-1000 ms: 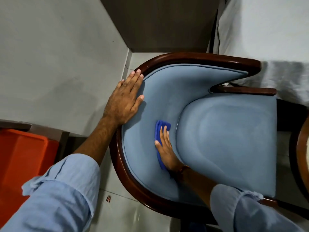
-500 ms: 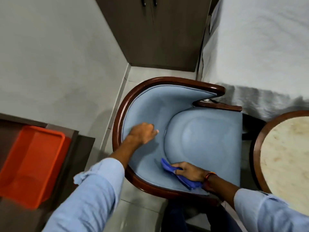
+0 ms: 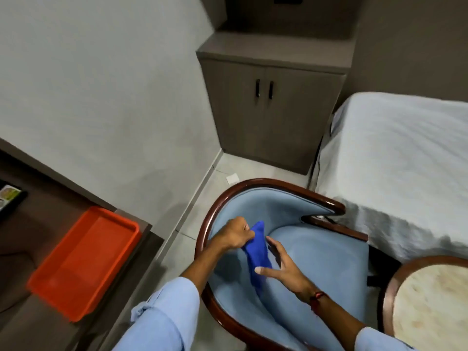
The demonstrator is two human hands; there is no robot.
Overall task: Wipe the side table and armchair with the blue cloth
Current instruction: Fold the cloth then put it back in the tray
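Left hand (image 3: 235, 235): fingers clenched round the upper end of the blue cloth (image 3: 255, 254). Right hand (image 3: 283, 271): fingers spread and relaxed, thumb touching the cloth's lower part. The cloth is held between both hands over the armchair (image 3: 319, 264) seat. Wiping judged paused for a regrip. Table (image 3: 430, 312) well apart, progress not evident.

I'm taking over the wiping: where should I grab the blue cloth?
Grip the blue cloth at its bunched upper end, from the left, as the left hand does: it is gathered narrow there, its lower part lying against the right hand.
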